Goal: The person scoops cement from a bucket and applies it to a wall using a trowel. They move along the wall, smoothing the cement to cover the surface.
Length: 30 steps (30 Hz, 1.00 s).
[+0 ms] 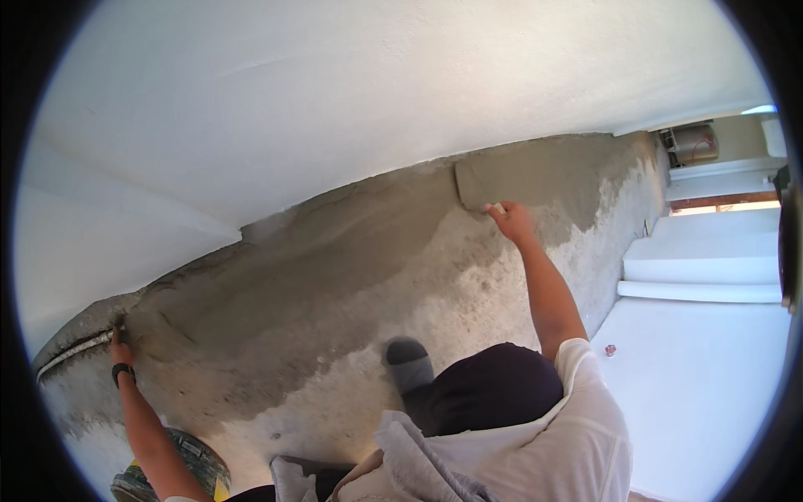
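Observation:
My right hand is closed round the pale handle of a plastering trowel. The trowel's blade lies against the wet grey mortar, close to the edge of the white wall. Far to the left, my left hand, with a black watch on its wrist, reaches to the mortar at the end of a pale pipe. Its fingertips meet a dark patch there; they are too small and shaded to show whether they grip anything. The mortar forms a long, darker, damp band beside rougher, lighter concrete.
A dark, mortar-smeared bucket stands below my left forearm. My foot is on the pale concrete. On the right are a white wall with a white pipe and a small reddish knob. A metallic cylinder stands at the far right.

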Tool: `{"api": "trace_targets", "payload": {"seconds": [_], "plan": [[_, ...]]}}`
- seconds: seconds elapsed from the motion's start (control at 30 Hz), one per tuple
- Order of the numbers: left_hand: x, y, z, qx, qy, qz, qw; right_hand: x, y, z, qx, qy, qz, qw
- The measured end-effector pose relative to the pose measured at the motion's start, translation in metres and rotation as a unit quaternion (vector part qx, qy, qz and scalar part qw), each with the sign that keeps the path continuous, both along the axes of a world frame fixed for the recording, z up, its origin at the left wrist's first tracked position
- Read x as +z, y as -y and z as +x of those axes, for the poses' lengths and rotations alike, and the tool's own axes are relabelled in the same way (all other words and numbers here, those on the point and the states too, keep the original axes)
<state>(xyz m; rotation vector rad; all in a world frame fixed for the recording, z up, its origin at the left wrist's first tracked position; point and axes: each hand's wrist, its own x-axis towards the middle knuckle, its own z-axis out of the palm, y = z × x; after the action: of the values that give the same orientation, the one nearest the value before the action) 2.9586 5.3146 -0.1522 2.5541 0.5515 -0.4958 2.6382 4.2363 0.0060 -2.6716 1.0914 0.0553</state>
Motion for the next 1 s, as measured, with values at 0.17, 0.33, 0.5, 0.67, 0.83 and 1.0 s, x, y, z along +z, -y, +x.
{"api": "trace_targets", "payload": {"seconds": [0.17,0.33,0.5,0.67,0.83,1.0], "plan": [[-0.019,-0.018,0.011,-0.066,0.02,0.024,0.997,-0.003,0.005,-0.01,-0.05,-0.019,-0.001,0.999],[-0.026,-0.024,0.009,-0.035,0.067,-0.065,0.995,0.008,0.033,-0.022,-0.15,-0.049,-0.034,0.987],[-0.005,-0.001,-0.001,-0.032,0.039,-0.008,0.999,-0.01,0.028,0.006,-0.051,-0.023,-0.024,0.998],[0.013,0.013,-0.004,-0.028,0.029,0.01,0.999,-0.015,0.043,0.014,-0.048,0.015,-0.045,0.998],[0.012,0.012,-0.004,-0.024,0.03,0.006,0.999,-0.01,0.073,-0.008,-0.192,0.041,0.062,0.979],[0.007,0.009,-0.004,-0.021,0.026,0.002,0.999,-0.018,0.073,0.004,-0.147,0.003,0.045,0.988]]}}
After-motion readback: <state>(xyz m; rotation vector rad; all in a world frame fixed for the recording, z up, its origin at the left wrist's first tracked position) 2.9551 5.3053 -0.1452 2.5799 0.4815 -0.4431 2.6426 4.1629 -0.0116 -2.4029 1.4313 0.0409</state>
